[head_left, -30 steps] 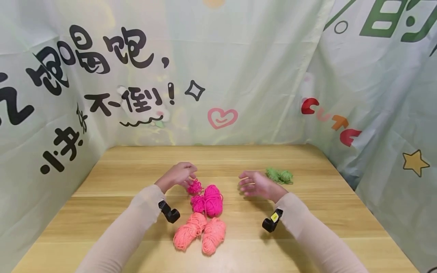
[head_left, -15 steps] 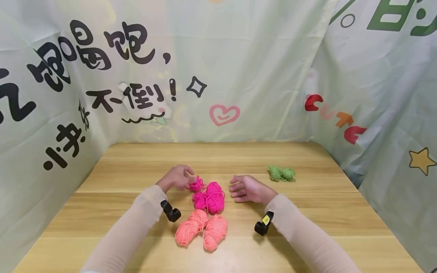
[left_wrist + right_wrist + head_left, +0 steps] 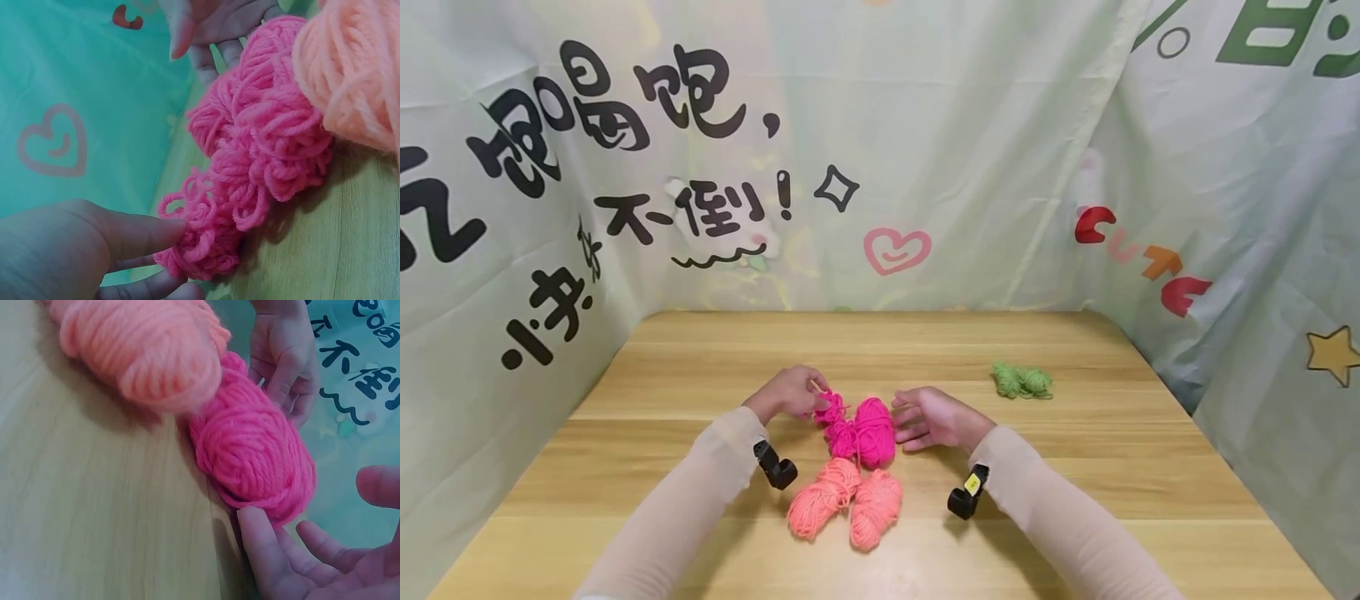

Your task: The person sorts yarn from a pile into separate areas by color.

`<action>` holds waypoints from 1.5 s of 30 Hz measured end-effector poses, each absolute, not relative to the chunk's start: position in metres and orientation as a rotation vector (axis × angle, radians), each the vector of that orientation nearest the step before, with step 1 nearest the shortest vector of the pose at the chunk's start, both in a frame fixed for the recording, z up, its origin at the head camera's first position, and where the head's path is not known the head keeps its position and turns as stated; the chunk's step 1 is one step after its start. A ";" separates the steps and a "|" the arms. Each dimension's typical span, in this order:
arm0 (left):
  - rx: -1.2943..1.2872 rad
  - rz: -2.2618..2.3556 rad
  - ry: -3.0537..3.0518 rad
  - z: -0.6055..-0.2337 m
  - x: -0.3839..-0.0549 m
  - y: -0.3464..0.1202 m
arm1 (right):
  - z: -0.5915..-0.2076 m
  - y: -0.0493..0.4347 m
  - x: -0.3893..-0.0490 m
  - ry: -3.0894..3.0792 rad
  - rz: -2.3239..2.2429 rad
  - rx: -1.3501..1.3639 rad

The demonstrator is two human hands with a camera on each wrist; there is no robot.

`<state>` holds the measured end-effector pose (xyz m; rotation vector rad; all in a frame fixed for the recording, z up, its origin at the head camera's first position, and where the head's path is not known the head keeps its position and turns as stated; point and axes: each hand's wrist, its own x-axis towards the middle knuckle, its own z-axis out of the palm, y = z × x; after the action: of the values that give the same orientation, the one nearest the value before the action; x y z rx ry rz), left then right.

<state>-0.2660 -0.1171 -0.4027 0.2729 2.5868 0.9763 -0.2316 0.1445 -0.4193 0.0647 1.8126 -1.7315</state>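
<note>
Bright pink yarn lies mid-table as a smooth oval skein (image 3: 875,433) with a loose, tangled pink clump (image 3: 841,437) along its left side. My left hand (image 3: 792,392) pinches the far end of this clump; in the left wrist view its thumb (image 3: 147,236) lies over the loops, with fingers beneath. On the other side, my right hand (image 3: 942,419) is spread with the palm toward the oval skein. In the right wrist view one fingertip (image 3: 253,519) is right at the skein's end, and the thumb stands apart.
Two coral yarn skeins (image 3: 823,500) (image 3: 876,510) lie just nearer than the pink yarn, close against it. A green yarn bundle (image 3: 1022,382) lies at the back right of the wooden table (image 3: 1075,500). Printed cloth (image 3: 970,167) hangs behind and at both sides.
My right hand has moved left, away from the green yarn, up to the pink skein. My left hand has closed on the pink clump's far end, which now sits nearer the rest.
</note>
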 end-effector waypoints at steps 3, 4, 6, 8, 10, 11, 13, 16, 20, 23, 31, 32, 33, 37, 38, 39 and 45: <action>0.291 0.931 2.587 -0.401 -0.265 -0.117 | -0.419 0.141 -0.231 1.827 -1.713 0.034; 0.287 0.929 2.582 -0.401 -0.265 -0.116 | -0.418 0.139 -0.231 1.829 -1.707 0.026; 0.291 0.923 2.580 -0.401 -0.265 -0.116 | -0.418 0.137 -0.230 1.838 -1.699 0.020; 0.288 0.931 2.574 -0.401 -0.265 -0.116 | -0.417 0.135 -0.230 1.847 -1.695 0.025; 0.290 0.939 2.570 -0.401 -0.264 -0.116 | -0.417 0.134 -0.230 1.849 -1.694 0.027; 0.292 0.938 2.569 -0.402 -0.264 -0.116 | -0.417 0.133 -0.230 1.850 -1.694 0.026; 0.282 0.950 2.561 -0.401 -0.264 -0.115 | -0.417 0.132 -0.230 1.849 -1.695 0.020; 0.285 0.948 2.566 -0.400 -0.263 -0.115 | -0.416 0.131 -0.231 1.825 -1.717 0.012; 0.304 0.940 2.587 -0.399 -0.261 -0.115 | -0.415 0.131 -0.231 1.781 -1.747 -0.010; 0.299 0.947 2.579 -0.399 -0.259 -0.114 | -0.416 0.130 -0.230 1.753 -1.745 -0.039; 0.283 0.937 2.553 -0.399 -0.255 -0.114 | -0.424 0.124 -0.226 1.722 -1.764 -0.041; 0.282 0.932 2.550 -0.400 -0.254 -0.115 | -0.425 0.123 -0.226 1.719 -1.762 -0.045; 0.279 0.929 2.543 -0.400 -0.254 -0.116 | -0.426 0.122 -0.225 1.715 -1.758 -0.050; 0.285 0.934 2.515 -0.403 -0.253 -0.119 | -0.426 0.120 -0.225 1.722 -1.740 -0.063; 0.292 0.940 2.515 -0.402 -0.253 -0.120 | -0.426 0.120 -0.225 1.731 -1.742 -0.064; 0.300 0.942 2.514 -0.402 -0.253 -0.120 | -0.425 0.120 -0.226 1.739 -1.742 -0.066; 0.300 0.923 2.513 -0.399 -0.255 -0.120 | -0.422 0.120 -0.228 1.745 -1.740 -0.084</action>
<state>-0.2552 -0.1196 -0.3995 0.3004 2.5130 0.9230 -0.2281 0.1199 -0.4217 -0.0840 1.7450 -1.7405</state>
